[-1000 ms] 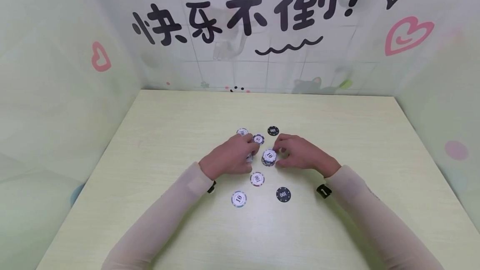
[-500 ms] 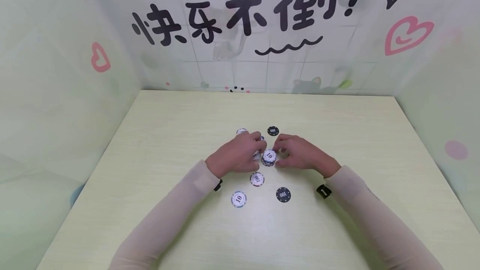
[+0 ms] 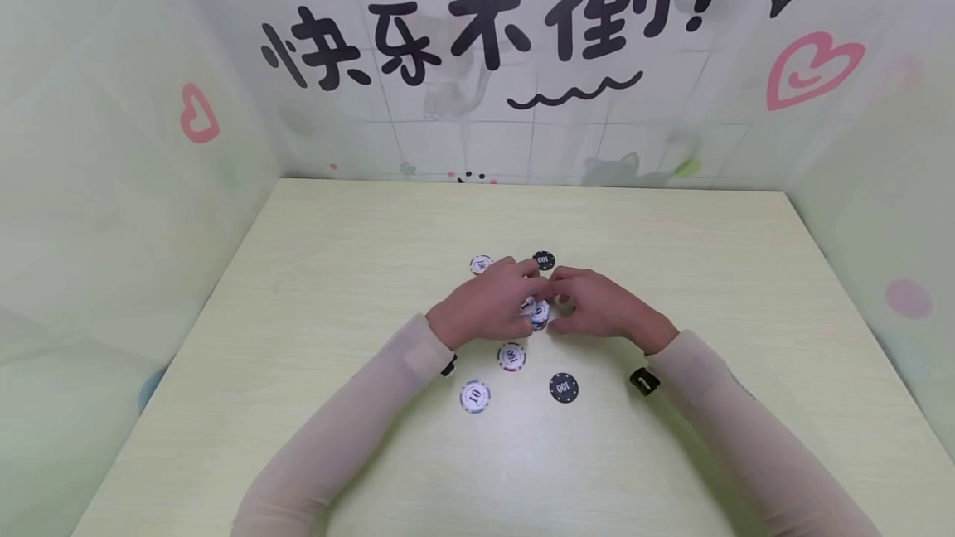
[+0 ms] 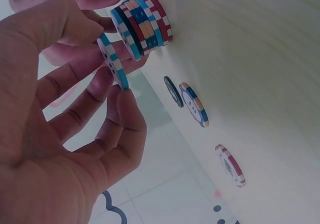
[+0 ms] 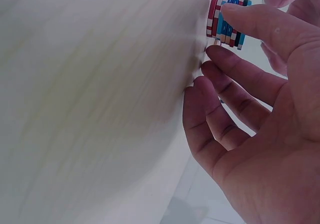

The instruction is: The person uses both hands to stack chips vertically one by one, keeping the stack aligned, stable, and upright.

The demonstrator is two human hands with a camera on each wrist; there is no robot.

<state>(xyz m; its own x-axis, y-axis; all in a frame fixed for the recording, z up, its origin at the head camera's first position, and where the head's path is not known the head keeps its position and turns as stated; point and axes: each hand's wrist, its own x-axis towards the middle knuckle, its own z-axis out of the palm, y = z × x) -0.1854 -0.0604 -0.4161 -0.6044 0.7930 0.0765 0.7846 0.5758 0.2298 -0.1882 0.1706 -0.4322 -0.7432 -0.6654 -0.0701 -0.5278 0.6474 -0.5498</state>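
Left hand (image 3: 494, 301) is pinching one chip (image 4: 114, 62) just above the chip stack (image 4: 145, 25); right hand (image 3: 603, 305) is gripping that stack around its side.

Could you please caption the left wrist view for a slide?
Left hand pinches a turquoise-edged poker chip near a multicoloured chip stack.
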